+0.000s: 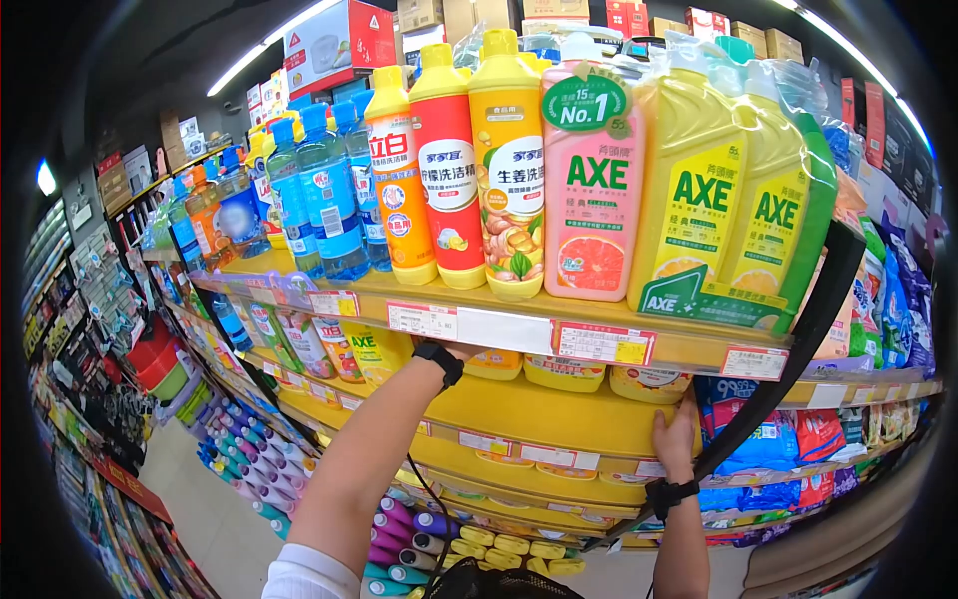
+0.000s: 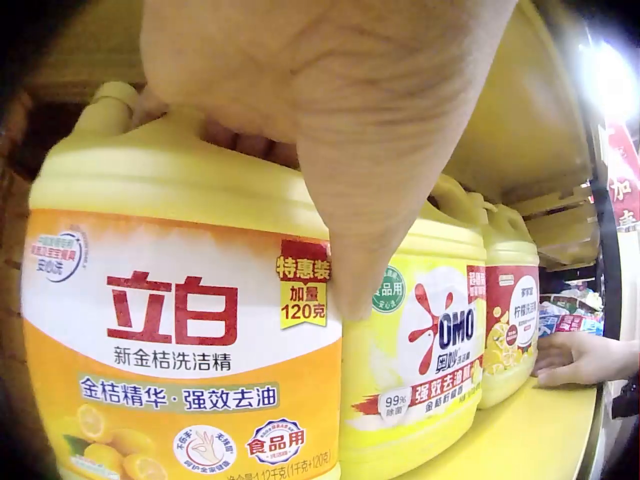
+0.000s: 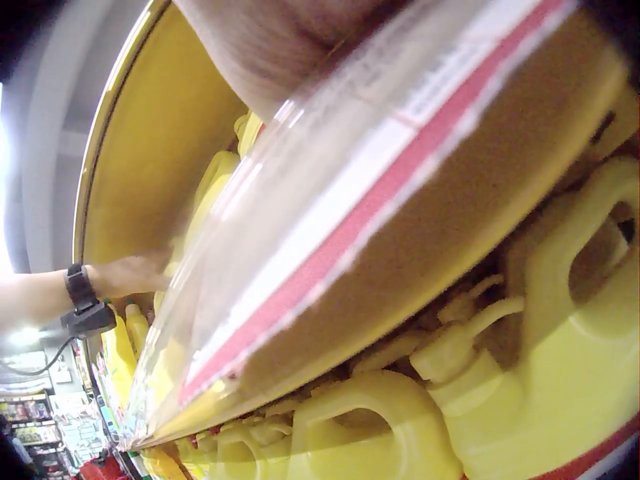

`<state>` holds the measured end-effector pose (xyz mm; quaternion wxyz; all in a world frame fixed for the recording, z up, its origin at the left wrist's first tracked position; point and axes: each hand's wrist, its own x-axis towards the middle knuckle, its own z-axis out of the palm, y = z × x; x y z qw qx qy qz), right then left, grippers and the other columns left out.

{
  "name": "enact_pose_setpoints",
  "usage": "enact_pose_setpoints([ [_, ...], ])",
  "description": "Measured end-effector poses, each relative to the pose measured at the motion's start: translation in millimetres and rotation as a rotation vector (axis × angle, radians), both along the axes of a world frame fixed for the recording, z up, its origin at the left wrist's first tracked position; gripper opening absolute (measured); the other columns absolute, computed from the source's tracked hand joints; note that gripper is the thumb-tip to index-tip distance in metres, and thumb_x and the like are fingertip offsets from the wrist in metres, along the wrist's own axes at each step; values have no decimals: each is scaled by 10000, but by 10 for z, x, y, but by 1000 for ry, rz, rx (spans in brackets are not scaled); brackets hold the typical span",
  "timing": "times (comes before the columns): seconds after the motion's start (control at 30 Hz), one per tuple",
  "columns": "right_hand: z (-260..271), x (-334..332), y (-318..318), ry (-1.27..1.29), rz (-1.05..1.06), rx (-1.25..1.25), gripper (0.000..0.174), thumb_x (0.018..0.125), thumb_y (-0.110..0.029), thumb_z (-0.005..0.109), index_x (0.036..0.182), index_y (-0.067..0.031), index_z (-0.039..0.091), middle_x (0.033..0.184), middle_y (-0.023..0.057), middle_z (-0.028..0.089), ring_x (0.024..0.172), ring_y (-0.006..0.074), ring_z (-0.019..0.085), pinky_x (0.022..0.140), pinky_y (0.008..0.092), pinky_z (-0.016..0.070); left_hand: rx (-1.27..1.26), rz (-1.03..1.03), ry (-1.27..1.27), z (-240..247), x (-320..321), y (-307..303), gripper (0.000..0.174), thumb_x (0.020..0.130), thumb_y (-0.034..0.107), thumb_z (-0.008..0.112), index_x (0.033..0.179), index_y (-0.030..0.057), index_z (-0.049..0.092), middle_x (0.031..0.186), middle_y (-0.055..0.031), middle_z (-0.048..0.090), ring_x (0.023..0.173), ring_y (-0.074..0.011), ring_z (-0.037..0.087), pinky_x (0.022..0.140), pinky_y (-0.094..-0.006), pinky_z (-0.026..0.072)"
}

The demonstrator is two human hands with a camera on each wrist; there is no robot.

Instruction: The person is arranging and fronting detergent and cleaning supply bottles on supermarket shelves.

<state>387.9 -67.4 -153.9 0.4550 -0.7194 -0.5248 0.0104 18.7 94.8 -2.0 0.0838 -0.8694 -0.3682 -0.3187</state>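
Note:
In the left wrist view my left hand (image 2: 330,90) grips the top handle of a yellow bottle with an orange-and-white label (image 2: 180,330); its fingertips are partly hidden behind the handle. A yellow OMO bottle (image 2: 430,340) and a red-labelled bottle (image 2: 515,310) stand in a row beside it. The head view shows only a bit of the left hand (image 1: 463,349) under the upper shelf's edge. My right hand (image 1: 675,437) rests with relaxed fingers on the yellow shelf (image 1: 539,414), beside the red-labelled bottle (image 1: 649,383).
Tall detergent bottles (image 1: 514,180) line the shelf above, over price tags (image 1: 604,342). A black shelf post (image 1: 763,409) slants down just right of the right hand. Lower shelves hold more yellow bottles, and bagged goods (image 1: 768,439) lie to the right. Colourful bottles (image 1: 399,534) stand near the floor.

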Motion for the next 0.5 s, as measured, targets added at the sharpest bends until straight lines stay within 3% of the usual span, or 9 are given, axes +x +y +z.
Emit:
enact_pose_setpoints([
  [0.07,-32,2,17,-12,-12,29,704,835,-25,649,1444,64,309,1407,304,431,1282,457,440,1077,429,392,14,-1,12,12,-4,-14,423,975,433,513,1299,163,543,1367,-81,562,1250,-240,536,1017,-404,448],
  [0.2,-69,31,25,6,9,37,693,834,-15,650,1435,67,315,1398,308,436,1265,451,462,1046,424,426,31,-11,70,47,28,-138,430,978,440,506,1307,165,537,1375,-78,557,1260,-236,530,1022,-401,445],
  [0.4,-81,41,39,-9,16,37,694,837,-10,646,1437,68,307,1396,309,435,1259,443,473,1036,422,437,-32,4,199,141,41,-409,509,842,381,707,1280,158,575,1277,-118,593,1153,-314,574,971,-435,462],
  [0.5,-108,53,58,-9,-1,0,705,834,-5,645,1445,63,299,1396,306,434,1264,439,471,1040,423,435,-8,24,125,250,-68,-799,597,740,334,798,1258,124,589,1221,-160,600,1104,-358,581,946,-457,466],
])
